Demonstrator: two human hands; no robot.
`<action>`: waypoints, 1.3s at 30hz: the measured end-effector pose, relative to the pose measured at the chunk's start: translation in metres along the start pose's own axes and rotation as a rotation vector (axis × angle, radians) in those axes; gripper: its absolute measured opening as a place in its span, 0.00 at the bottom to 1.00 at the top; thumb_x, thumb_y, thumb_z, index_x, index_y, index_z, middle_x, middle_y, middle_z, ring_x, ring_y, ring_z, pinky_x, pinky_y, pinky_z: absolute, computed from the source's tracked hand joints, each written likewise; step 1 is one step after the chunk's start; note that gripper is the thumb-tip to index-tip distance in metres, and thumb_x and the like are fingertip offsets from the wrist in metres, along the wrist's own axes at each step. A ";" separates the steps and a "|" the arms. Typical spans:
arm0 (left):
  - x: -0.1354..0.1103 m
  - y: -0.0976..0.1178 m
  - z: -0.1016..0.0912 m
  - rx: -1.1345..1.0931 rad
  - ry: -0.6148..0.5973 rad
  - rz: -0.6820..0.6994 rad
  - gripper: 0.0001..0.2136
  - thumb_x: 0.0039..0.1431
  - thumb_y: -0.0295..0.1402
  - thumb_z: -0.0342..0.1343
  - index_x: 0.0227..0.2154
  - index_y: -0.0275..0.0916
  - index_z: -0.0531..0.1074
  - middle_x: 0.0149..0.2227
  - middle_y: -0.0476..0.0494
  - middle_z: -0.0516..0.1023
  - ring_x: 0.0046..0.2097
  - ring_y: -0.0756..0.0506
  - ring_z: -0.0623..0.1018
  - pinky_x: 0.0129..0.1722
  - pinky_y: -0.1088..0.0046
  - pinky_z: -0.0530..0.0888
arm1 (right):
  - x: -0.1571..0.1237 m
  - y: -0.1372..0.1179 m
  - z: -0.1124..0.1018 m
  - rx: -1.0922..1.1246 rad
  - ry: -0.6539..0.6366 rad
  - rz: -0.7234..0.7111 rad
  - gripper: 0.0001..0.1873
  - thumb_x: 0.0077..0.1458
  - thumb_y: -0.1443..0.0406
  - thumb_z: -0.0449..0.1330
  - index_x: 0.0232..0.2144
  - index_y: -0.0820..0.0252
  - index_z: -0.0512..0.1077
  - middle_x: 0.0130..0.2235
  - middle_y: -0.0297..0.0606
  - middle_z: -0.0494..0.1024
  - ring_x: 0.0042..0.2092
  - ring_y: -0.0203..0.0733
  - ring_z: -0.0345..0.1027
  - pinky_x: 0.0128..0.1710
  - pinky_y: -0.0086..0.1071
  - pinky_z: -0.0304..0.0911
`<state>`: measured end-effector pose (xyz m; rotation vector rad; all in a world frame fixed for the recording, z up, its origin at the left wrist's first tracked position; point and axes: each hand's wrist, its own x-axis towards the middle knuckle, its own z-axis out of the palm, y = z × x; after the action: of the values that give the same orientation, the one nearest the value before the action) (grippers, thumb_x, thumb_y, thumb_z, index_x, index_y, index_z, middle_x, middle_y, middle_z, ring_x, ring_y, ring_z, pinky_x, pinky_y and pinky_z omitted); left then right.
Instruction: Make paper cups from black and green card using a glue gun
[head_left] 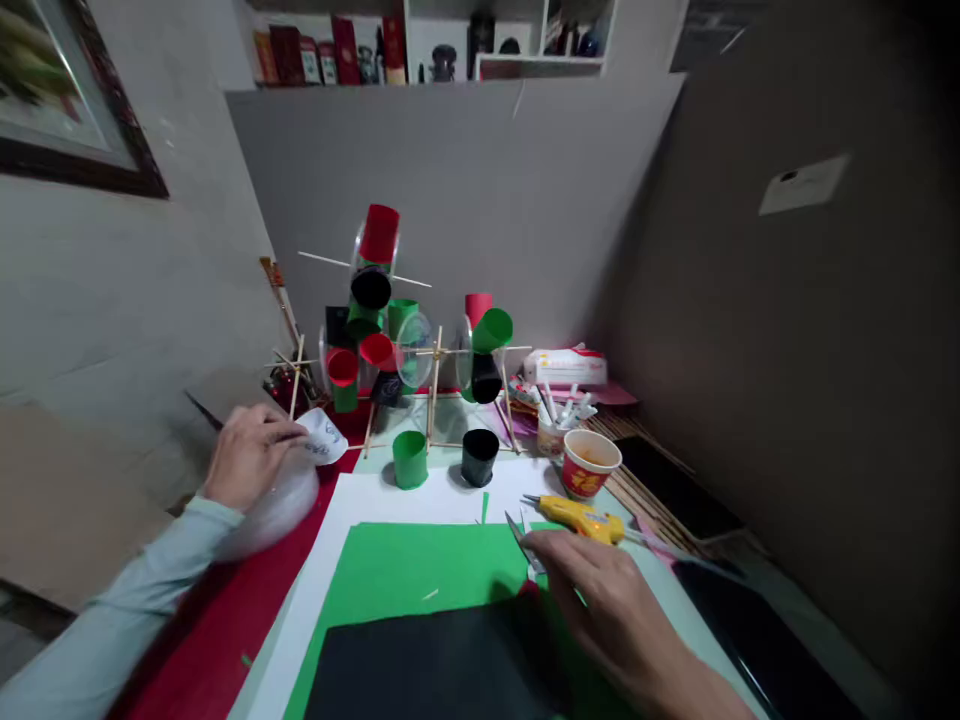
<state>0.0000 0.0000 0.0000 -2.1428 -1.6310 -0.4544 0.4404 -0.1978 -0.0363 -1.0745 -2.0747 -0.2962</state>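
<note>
Two hands at work over a cluttered tabletop (697, 640). Landmark: the green sheet (420, 570), which lies flat and partly under a black sheet (435, 665), with a white sheet (390, 495) beneath both.

Left hand (251, 455): well left of the green sheet, above the red sheet (217, 630). Grip closed, fingertips pinching a white piece (324, 437) with dark markings. The piece juts from the fingertips toward the green sheet's far left corner. A pale blur sits under the wrist; cannot tell what it is.

Right hand (600, 590): on the green sheet's right edge. Grip closed, fingers curled over the base of a metal blade (517, 530). The tip pokes out past the fingertips and points up and left across the green sheet's far edge. Handle hidden by the hand.

Yellow glue gun (577, 517): just beyond the right hand, off the green sheet's far right corner, nozzle aimed left, near the blade tip but apart.

Beyond the green sheet's far edge: green cup (409, 459) and black cup (479, 456), upright, side by side. A red paper cup (590, 463) stands to their right. Behind them rises a stick frame (435, 380) hung with red, green and black cups.
</note>
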 end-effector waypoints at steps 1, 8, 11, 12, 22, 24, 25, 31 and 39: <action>0.006 -0.004 -0.002 -0.004 -0.008 0.009 0.14 0.67 0.42 0.60 0.49 0.39 0.75 0.50 0.42 0.80 0.49 0.41 0.80 0.50 0.54 0.79 | -0.001 0.000 0.001 0.000 -0.001 0.000 0.18 0.62 0.79 0.51 0.47 0.60 0.72 0.35 0.39 0.85 0.32 0.46 0.83 0.29 0.35 0.76; 0.044 -0.019 -0.006 -0.043 -0.082 0.083 0.14 0.67 0.42 0.60 0.49 0.39 0.75 0.49 0.42 0.80 0.47 0.42 0.81 0.48 0.56 0.80 | -0.002 0.000 0.002 -0.006 0.000 -0.008 0.19 0.61 0.79 0.50 0.47 0.60 0.72 0.35 0.40 0.85 0.31 0.45 0.82 0.28 0.33 0.73; 0.053 -0.021 -0.004 -0.036 -0.116 0.111 0.14 0.67 0.41 0.61 0.50 0.39 0.75 0.51 0.41 0.80 0.49 0.41 0.80 0.49 0.54 0.80 | -0.001 -0.001 0.000 0.000 -0.021 -0.002 0.20 0.60 0.80 0.49 0.47 0.59 0.72 0.35 0.39 0.85 0.32 0.43 0.82 0.28 0.32 0.73; 0.055 -0.021 -0.003 -0.030 -0.130 0.121 0.15 0.67 0.41 0.61 0.50 0.39 0.75 0.51 0.41 0.79 0.49 0.41 0.80 0.50 0.54 0.80 | -0.002 -0.001 0.000 -0.001 -0.026 -0.003 0.20 0.60 0.80 0.49 0.47 0.59 0.72 0.36 0.39 0.85 0.32 0.44 0.82 0.29 0.32 0.73; 0.073 -0.012 0.023 0.049 -0.226 0.114 0.17 0.66 0.42 0.61 0.53 0.39 0.74 0.54 0.40 0.78 0.51 0.40 0.80 0.50 0.52 0.80 | -0.004 0.001 0.005 0.000 -0.079 -0.001 0.18 0.60 0.80 0.50 0.45 0.59 0.71 0.32 0.37 0.82 0.29 0.43 0.78 0.27 0.32 0.67; 0.074 -0.006 0.027 0.047 -0.227 0.092 0.17 0.66 0.42 0.61 0.53 0.39 0.74 0.55 0.40 0.78 0.52 0.39 0.80 0.51 0.52 0.80 | -0.003 0.001 0.005 0.005 -0.096 -0.006 0.18 0.60 0.80 0.49 0.44 0.60 0.71 0.31 0.37 0.80 0.28 0.42 0.77 0.26 0.32 0.65; 0.074 -0.004 0.028 0.043 -0.227 0.082 0.17 0.66 0.42 0.61 0.53 0.39 0.74 0.55 0.39 0.78 0.52 0.39 0.80 0.51 0.52 0.79 | -0.003 0.001 0.005 0.009 -0.105 -0.008 0.18 0.60 0.80 0.48 0.44 0.60 0.71 0.30 0.37 0.80 0.28 0.42 0.76 0.26 0.32 0.64; 0.074 0.011 0.037 -0.007 -0.255 0.031 0.18 0.66 0.42 0.61 0.54 0.40 0.73 0.56 0.39 0.77 0.54 0.38 0.79 0.52 0.51 0.79 | -0.003 0.000 0.006 0.006 -0.107 -0.016 0.18 0.60 0.80 0.47 0.42 0.59 0.69 0.30 0.35 0.79 0.27 0.40 0.74 0.26 0.32 0.61; 0.062 -0.001 0.024 -0.206 -0.241 -0.049 0.16 0.66 0.41 0.62 0.53 0.41 0.74 0.55 0.40 0.78 0.54 0.39 0.79 0.53 0.52 0.79 | -0.003 0.000 0.005 -0.008 -0.115 0.001 0.17 0.60 0.80 0.48 0.42 0.59 0.71 0.30 0.36 0.79 0.27 0.40 0.75 0.26 0.32 0.61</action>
<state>0.0154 0.0644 0.0098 -2.3917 -1.8403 -0.4077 0.4388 -0.1969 -0.0420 -1.1208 -2.1765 -0.2477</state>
